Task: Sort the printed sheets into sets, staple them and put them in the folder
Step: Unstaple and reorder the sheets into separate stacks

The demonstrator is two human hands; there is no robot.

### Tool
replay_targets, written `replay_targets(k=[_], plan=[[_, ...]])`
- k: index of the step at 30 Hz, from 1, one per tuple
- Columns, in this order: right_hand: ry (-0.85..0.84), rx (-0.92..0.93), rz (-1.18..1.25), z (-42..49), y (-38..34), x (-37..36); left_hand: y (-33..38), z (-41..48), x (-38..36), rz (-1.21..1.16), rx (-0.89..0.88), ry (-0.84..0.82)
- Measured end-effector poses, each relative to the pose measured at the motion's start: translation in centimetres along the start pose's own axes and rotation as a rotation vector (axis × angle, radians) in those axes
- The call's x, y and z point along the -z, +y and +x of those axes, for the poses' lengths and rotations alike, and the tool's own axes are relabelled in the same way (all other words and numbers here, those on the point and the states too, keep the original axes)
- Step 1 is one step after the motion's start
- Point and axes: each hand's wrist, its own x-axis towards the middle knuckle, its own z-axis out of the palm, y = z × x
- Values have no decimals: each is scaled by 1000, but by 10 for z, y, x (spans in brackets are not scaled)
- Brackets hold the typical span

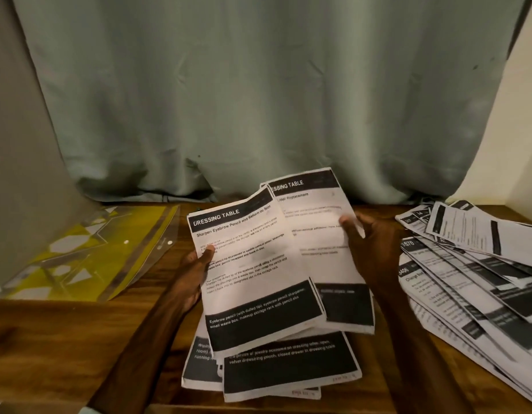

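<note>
I hold two batches of printed sheets above the wooden table (79, 339). My left hand (193, 273) grips the left edge of a front batch (252, 273) headed "DRESSING TABLE", thumb on its face. My right hand (369, 249) grips the right edge of a second batch (318, 216), which lies partly behind the first. Under both, more sheets (288, 366) lie in a loose pile near the table's front. A yellow, clear-fronted folder (88, 258) lies flat at the left.
A wide fanned spread of other printed sheets (474, 279) covers the table's right side. A grey-green curtain (258, 100) hangs behind the table, and a pale wall (515, 138) stands at the right. No stapler is in view.
</note>
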Motion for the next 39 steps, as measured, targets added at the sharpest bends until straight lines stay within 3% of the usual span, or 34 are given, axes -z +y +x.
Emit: replay_targets(k=[6,10,14,18,22,28,31,33,35,39], plan=[[296,316,-42,21,-60,18,-2,-4,-1,153,-119,94],[332,475,-13,25,-84,6,-1,-6,-6,225,-167,99],[160,334,101,26,-85,-13,-2,-9,-7,248,-168,69],[-56,54,170,22,-54,-42,2,-11,-6,247,-148,26],[-195,-61,-13,4,-9,-72,8,-20,-13,247,-174,34],[-164,-139,-195,-34,30,-107,7,-21,-13,-24,-45,-65],[-171,-169,-205,-42,30,-114,7,-24,-15,85,-51,-124],[-154,-191,-189,-45,30,-114,6,-23,-16,201,-83,-89],[-139,-222,-133,-46,29,-107,6,-23,-18,171,-96,-76],[-332,-419,98,-38,18,-77,13,-30,-28,107,-99,-66]])
